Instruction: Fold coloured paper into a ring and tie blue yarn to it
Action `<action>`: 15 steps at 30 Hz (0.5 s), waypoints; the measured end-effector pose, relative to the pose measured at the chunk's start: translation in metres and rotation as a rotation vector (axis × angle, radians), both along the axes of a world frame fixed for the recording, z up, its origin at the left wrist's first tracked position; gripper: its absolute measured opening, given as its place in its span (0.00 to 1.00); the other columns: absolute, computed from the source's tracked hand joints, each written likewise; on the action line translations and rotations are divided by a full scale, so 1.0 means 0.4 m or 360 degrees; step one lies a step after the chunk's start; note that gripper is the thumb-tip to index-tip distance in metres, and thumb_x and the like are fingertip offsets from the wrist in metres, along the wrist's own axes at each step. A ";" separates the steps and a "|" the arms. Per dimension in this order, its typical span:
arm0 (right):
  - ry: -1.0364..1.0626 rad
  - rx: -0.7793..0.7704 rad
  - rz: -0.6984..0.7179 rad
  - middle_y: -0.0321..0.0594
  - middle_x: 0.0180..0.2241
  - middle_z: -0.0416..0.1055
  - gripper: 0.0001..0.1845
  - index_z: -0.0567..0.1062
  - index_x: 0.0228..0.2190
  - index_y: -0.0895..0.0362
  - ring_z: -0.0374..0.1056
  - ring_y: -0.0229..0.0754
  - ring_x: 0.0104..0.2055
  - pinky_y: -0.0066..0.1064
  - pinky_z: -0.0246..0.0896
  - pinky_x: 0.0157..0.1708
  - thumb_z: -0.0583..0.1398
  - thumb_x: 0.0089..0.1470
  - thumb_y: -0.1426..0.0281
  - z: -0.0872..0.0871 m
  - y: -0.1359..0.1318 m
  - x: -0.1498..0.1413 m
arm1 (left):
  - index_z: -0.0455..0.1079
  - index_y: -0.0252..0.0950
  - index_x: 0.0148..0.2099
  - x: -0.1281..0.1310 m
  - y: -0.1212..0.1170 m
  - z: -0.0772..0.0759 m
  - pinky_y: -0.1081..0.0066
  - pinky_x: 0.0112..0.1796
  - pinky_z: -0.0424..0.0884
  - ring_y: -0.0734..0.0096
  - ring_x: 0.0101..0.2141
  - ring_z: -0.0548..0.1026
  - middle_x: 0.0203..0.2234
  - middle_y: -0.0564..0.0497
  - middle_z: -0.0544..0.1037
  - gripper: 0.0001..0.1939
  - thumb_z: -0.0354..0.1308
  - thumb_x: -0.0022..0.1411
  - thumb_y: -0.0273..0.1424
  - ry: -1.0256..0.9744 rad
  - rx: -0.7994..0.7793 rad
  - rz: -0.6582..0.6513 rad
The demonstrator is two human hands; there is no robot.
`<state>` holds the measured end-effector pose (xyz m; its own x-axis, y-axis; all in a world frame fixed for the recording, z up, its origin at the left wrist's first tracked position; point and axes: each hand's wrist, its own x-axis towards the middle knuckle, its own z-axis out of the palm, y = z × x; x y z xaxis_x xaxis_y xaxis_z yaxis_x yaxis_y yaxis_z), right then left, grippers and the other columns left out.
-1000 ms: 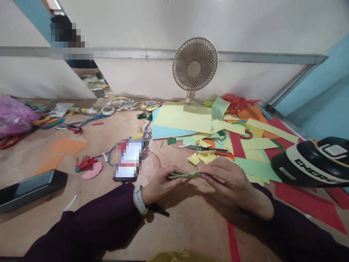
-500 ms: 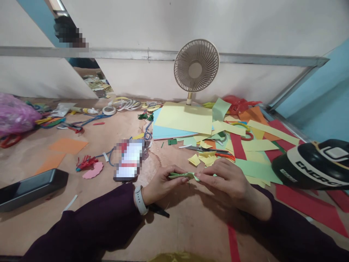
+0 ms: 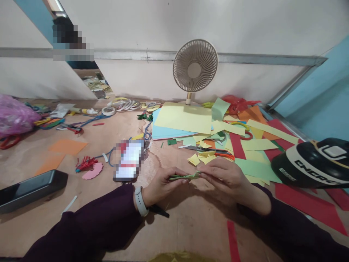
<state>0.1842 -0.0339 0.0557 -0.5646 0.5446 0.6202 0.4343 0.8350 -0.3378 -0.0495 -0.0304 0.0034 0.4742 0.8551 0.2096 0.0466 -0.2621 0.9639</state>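
Observation:
A small folded piece of green paper (image 3: 192, 176) is held between my two hands, just above the table. My left hand (image 3: 167, 181) pinches its left part between thumb and fingers. At its right end, my right hand (image 3: 225, 178) closes thumb and fingertips on the paper, hiding that end. Behind my right hand lie yellow paper scraps (image 3: 194, 159) and orange-handled scissors (image 3: 209, 149). A phone (image 3: 129, 160) with a lit, blurred screen is left of my left hand. Under my left wrist a black pointed object (image 3: 160, 211) shows in part.
At the back stands a small fan (image 3: 195, 67) behind yellow sheets (image 3: 185, 118). Coloured paper and a large black bottle (image 3: 311, 163) fill the right side. A dark grey box-shaped device (image 3: 32, 189), tape rolls (image 3: 108, 110) and a pink bag (image 3: 16, 115) are at left. Another person (image 3: 65, 32) shows through a gap.
My right fingers have shifted slightly along the paper's right end, and the green paper now looks flatter and more edge-on. My left hand keeps its hold. The view has moved a little.

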 end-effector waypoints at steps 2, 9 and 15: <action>-0.0035 -0.0008 -0.0044 0.43 0.34 0.78 0.13 0.75 0.46 0.55 0.73 0.40 0.34 0.31 0.68 0.34 0.58 0.60 0.72 -0.004 0.000 0.001 | 0.76 0.32 0.41 0.001 -0.002 0.001 0.72 0.37 0.75 0.68 0.35 0.79 0.34 0.45 0.82 0.09 0.63 0.59 0.32 -0.0007 0.0000 0.0015; -0.0087 0.0074 -0.0113 0.44 0.34 0.80 0.14 0.75 0.46 0.59 0.76 0.39 0.30 0.27 0.69 0.29 0.56 0.60 0.71 -0.015 0.000 -0.006 | 0.72 0.33 0.42 0.009 -0.013 0.014 0.73 0.32 0.76 0.73 0.30 0.78 0.36 0.48 0.78 0.14 0.66 0.55 0.35 -0.0214 -0.0595 -0.0042; -0.0181 -0.0102 -0.0138 0.44 0.33 0.80 0.15 0.77 0.45 0.58 0.76 0.38 0.29 0.26 0.68 0.27 0.52 0.64 0.70 -0.011 0.004 0.001 | 0.71 0.33 0.42 0.015 -0.013 0.025 0.76 0.28 0.75 0.75 0.29 0.77 0.34 0.50 0.77 0.17 0.68 0.52 0.35 -0.0258 -0.0827 -0.0058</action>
